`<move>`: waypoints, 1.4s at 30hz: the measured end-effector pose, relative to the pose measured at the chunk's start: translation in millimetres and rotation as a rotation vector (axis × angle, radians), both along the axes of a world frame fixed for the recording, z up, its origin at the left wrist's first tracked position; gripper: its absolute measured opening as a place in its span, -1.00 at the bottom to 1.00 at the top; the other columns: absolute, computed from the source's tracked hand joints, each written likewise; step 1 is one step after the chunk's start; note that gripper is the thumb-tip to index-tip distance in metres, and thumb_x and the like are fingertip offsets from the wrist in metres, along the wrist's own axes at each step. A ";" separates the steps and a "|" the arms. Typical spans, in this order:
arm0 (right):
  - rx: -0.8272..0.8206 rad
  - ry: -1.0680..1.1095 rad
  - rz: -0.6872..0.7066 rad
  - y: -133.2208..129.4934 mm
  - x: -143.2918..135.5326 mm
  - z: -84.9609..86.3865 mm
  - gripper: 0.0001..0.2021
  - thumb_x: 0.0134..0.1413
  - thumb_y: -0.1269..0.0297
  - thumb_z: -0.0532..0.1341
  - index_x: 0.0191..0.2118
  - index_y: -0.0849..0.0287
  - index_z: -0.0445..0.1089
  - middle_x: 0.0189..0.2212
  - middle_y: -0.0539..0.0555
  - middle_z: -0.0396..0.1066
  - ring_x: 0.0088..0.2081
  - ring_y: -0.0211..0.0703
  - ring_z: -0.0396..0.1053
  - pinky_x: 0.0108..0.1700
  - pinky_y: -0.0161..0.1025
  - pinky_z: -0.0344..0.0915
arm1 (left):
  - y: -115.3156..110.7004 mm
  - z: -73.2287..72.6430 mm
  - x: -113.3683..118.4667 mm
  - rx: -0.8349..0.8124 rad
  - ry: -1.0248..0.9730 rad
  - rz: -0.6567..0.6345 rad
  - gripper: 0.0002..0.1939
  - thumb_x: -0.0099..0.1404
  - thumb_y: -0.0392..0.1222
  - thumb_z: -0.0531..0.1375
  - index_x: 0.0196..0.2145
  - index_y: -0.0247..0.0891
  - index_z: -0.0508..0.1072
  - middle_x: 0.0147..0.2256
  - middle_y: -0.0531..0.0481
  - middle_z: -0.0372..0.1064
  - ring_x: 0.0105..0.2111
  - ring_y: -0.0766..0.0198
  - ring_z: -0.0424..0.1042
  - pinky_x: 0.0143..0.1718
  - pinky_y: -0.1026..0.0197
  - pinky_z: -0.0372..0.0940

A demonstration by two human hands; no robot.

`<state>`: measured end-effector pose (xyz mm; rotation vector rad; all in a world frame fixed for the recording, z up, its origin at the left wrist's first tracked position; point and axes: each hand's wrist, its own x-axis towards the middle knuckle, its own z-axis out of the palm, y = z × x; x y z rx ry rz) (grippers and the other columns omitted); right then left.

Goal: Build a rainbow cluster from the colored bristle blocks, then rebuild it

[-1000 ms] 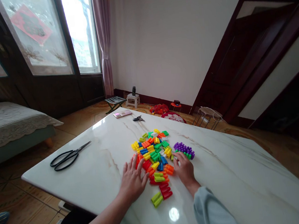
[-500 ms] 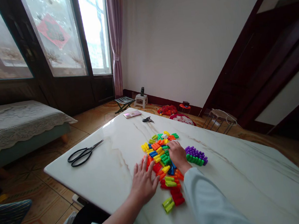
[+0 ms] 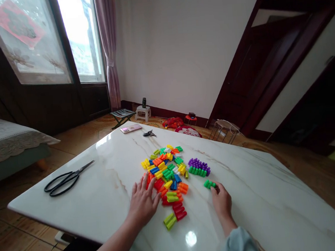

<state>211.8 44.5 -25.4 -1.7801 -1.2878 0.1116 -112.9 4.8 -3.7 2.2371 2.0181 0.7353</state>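
Between the fingertips of my right hand point(image 3: 222, 202) is a small green plastic toy block point(image 3: 209, 184), just in front of a grouped set of purple blocks point(image 3: 198, 164) and green blocks point(image 3: 197, 171). My left hand point(image 3: 144, 200) lies with its fingers spread at the near left edge of a loose pile of coloured blocks point(image 3: 168, 173). Red, orange, yellow, blue, white and green pieces make up that pile. Nearest to me lie a red block point(image 3: 179, 210) and a lime block point(image 3: 169, 221).
Black-handled scissors point(image 3: 69, 180) lie on the left of the marble-patterned table point(image 3: 250, 196). Toward its far corner are a pink phone point(image 3: 131, 128) and keys point(image 3: 149, 133). Beyond stand a folding stool point(image 3: 122, 114) and a white stool point(image 3: 143, 112).
My right hand has moved from the pile to the right, bringing a green block out in front of the purple and green group. My left hand stays by the pile. The view has turned rightward.
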 end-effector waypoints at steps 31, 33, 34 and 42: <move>0.070 -0.279 0.290 20.6 -66.6 15.7 -0.72 0.16 0.20 0.04 -0.27 0.16 0.49 -0.28 0.08 0.51 -0.35 -0.19 0.42 -0.27 -0.29 0.27 | -0.3 0.4 -0.5 0.002 0.030 -0.002 -0.45 0.30 -0.02 0.06 0.22 -0.19 0.24 0.32 -0.21 -0.08 0.28 -0.05 0.02 0.24 -0.16 -0.06; 0.044 -0.319 0.325 21.1 -66.9 13.8 -0.72 0.14 0.27 0.05 -0.20 0.15 0.50 -0.20 0.09 0.51 -0.24 -0.15 0.45 -0.20 -0.28 0.28 | -0.5 -0.9 -0.7 0.015 0.028 0.000 -0.45 0.30 -0.02 0.06 0.22 -0.18 0.24 0.32 -0.20 -0.07 0.28 -0.05 0.01 0.24 -0.17 -0.06; 0.039 -0.333 0.335 20.7 -66.8 12.6 -0.71 0.14 0.29 0.05 -0.19 0.15 0.50 -0.18 0.10 0.51 -0.21 -0.13 0.45 -0.18 -0.28 0.29 | -0.7 -1.4 -0.8 0.021 0.028 0.001 -0.45 0.30 -0.01 0.06 0.22 -0.18 0.24 0.32 -0.20 -0.08 0.28 -0.05 0.01 0.24 -0.17 -0.06; 0.212 -0.353 0.443 29.3 -82.8 31.6 -0.73 0.22 0.31 0.01 -0.20 0.18 0.46 -0.24 0.11 0.49 -0.22 -0.17 0.43 -0.15 -0.30 0.31 | 0.4 -4.3 -1.5 0.051 0.014 -0.005 -0.44 0.28 -0.01 0.08 0.21 -0.16 0.25 0.31 -0.19 -0.04 0.27 -0.06 0.03 0.23 -0.16 -0.05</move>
